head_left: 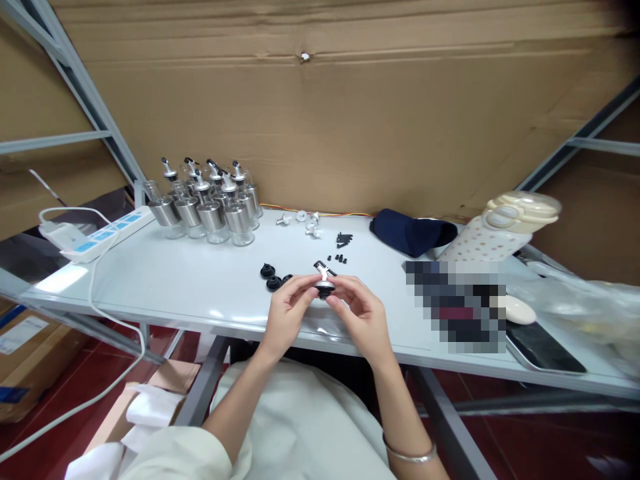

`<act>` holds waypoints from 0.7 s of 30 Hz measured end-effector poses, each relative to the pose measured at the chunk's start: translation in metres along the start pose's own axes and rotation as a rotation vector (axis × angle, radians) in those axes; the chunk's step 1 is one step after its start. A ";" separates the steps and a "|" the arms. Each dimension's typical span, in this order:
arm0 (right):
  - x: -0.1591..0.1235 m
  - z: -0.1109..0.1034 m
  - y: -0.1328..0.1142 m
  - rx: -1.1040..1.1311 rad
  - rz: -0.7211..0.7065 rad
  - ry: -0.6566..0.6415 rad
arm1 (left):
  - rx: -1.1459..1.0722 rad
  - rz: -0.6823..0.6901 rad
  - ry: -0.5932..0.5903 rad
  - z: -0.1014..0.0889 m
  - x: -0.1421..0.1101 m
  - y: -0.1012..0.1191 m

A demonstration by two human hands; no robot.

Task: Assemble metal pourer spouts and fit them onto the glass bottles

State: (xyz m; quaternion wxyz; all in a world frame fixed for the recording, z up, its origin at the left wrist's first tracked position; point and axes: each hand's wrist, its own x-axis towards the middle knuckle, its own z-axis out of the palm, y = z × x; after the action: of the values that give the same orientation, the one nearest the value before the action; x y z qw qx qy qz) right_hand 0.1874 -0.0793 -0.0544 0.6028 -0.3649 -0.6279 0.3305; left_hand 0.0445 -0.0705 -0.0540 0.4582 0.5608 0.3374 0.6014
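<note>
Between the fingertips of both hands is a pour spout [325, 285], with a silver top, a black base and a black flip cap. My left hand [291, 303] pinches it from the left, and my right hand [359, 307] grips its right side. Just left of my left fingers lie several black stoppers [273, 283], one partly hidden. Beyond the hands are small black caps [341, 259] and a cluster of black flip levers [344, 239]. Silver spout tops [313, 227] lie farther back on the white table [200, 287].
Several glass and steel oil bottles [210, 217], most with spouts, stand at the back left beside a power strip [110, 233]. To the right are a navy cap [413, 232], a dotted drink bottle [480, 233], a phone [545, 347] and a plastic bag [590, 310]. Cardboard [350, 133] walls the back.
</note>
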 end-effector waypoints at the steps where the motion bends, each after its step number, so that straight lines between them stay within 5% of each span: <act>1: 0.000 0.000 0.000 0.017 0.010 0.003 | -0.004 -0.002 0.001 0.000 0.000 0.000; 16: 0.000 0.000 -0.001 0.077 0.101 -0.011 | 0.046 0.011 0.006 0.000 -0.002 0.000; 21: 0.001 -0.001 -0.003 0.137 0.075 0.018 | -0.003 0.068 -0.072 0.001 -0.002 -0.002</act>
State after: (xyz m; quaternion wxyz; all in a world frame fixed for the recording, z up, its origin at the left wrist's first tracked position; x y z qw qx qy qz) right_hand 0.1882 -0.0799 -0.0517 0.6192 -0.3492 -0.5842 0.3916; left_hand 0.0456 -0.0715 -0.0562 0.4504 0.5925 0.3005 0.5965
